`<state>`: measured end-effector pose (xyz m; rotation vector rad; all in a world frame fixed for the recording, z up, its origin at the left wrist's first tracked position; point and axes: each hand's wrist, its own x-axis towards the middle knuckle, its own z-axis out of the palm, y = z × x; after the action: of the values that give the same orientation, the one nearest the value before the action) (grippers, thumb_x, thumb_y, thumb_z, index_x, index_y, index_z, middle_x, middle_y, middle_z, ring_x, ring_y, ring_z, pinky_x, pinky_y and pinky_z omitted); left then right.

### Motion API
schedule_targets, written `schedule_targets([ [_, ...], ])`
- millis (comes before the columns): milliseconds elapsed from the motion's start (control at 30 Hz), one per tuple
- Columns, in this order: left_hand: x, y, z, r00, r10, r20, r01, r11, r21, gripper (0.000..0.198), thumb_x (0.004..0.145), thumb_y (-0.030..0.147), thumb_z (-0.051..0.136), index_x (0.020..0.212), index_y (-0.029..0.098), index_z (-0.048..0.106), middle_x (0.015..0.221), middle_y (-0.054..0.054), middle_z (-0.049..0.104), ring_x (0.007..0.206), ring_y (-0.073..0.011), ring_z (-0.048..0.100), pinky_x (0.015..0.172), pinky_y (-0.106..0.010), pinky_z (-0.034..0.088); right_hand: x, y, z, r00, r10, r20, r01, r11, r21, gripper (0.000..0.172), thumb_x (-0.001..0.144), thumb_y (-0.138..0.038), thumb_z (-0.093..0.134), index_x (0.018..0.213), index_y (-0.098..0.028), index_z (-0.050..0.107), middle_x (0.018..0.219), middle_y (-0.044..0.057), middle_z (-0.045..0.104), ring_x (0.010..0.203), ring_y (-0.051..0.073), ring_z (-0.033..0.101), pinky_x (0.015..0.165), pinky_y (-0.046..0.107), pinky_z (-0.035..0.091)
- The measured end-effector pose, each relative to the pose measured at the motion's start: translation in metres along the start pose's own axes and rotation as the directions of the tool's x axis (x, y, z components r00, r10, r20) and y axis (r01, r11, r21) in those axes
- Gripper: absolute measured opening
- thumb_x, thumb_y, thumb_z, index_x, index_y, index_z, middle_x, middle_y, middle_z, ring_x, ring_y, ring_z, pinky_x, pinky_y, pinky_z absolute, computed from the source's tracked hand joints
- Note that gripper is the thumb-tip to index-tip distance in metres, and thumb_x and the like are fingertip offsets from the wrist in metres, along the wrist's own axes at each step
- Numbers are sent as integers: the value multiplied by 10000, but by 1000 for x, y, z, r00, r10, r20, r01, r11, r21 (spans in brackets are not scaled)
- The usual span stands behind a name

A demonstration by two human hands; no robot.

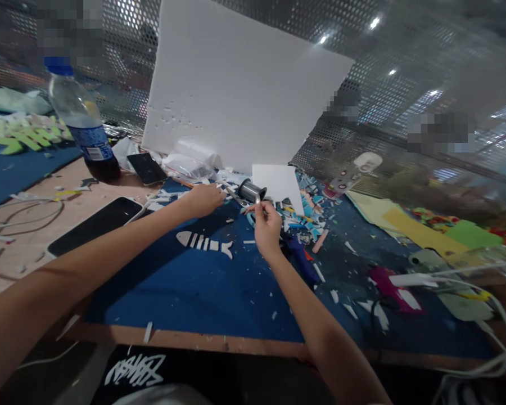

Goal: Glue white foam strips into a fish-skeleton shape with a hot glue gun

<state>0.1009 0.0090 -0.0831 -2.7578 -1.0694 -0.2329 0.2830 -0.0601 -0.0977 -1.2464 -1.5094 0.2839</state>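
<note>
My left hand [206, 199] reaches over white scraps beyond the cut-out fish, its fingers curled down and closed. What they hold, if anything, is hidden. My right hand [268, 226] is closed in a loose pinch, with the thumb tip at the near rim of a dark grey spool [249, 191]. Nothing clear shows between its fingers. Scissors [236, 197] lie between the hands, with a teal handle loop partly behind my right fingers. Nearer to me, white fish-skeleton pieces [202, 242] lie in a row on the blue mat [185, 292].
A large white foam board [244, 84] stands at the back. Left are a cola bottle [90, 140] and phones [96, 225]. A blue glue gun [303, 261] lies right of my right hand, near blue and white offcuts. Coloured sheets [421, 228] and cables are farther right.
</note>
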Motion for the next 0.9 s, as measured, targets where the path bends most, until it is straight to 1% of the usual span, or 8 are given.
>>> schedule_targets([
  [100,0,-5,13,998,37,44,-38,999,18,222,868,217,471,931,85,638,800,-148,648,767,-201,564,647,-288,350,-1,2,1,1000,20,-11,-20,1000,1,362,908,-420,424,678,-193,586,671,28,629,594,145,527,579,269,390],
  [167,1,-4,18,997,48,52,-49,999,17,199,851,208,504,920,89,647,778,-143,656,756,-201,563,654,-291,349,-1,2,1,1000,16,-21,-16,1000,-19,364,908,-417,422,677,-192,591,668,31,627,595,146,524,575,268,383],
  [233,3,-2,19,996,63,62,-64,998,16,183,836,150,495,902,93,656,763,-141,661,741,-203,564,651,-296,344,-1,2,1,1000,15,-21,-16,1000,-19,365,908,-411,421,672,-191,592,669,34,630,606,149,529,584,272,386],
  [333,5,1,19,994,80,71,-82,996,21,224,817,74,453,884,96,665,771,-151,667,748,-219,570,641,-307,330,0,0,1,1000,10,-15,-10,1000,-7,360,904,-406,429,660,-193,585,679,39,642,630,158,545,612,284,403],
  [433,6,3,20,994,87,67,-88,996,21,248,826,57,425,880,92,664,778,-159,670,756,-224,573,636,-309,316,0,-2,1,1000,11,-15,-10,1000,4,364,901,-416,432,650,-196,578,671,38,644,632,162,557,616,286,413],
  [600,6,2,22,994,91,52,-91,996,-12,198,827,78,458,843,101,654,765,-136,673,730,-196,563,644,-297,314,-1,-3,2,1000,22,-8,-22,999,35,375,887,-451,446,639,-200,571,641,30,634,623,165,570,604,281,422],
  [767,-1,-2,17,999,23,31,-20,995,-98,187,847,152,470,795,119,647,685,-98,644,646,-157,535,643,-277,331,-1,-1,3,999,33,4,-33,998,55,379,887,-459,442,639,-201,565,654,30,642,631,164,581,622,284,436],
  [900,-14,-6,10,992,-125,-14,120,970,-213,213,867,185,429,802,104,616,672,-92,611,582,-143,507,583,-261,319,-1,1,3,999,26,28,-28,998,64,382,902,-441,425,651,-200,581,661,35,649,658,167,595,658,293,450],
])
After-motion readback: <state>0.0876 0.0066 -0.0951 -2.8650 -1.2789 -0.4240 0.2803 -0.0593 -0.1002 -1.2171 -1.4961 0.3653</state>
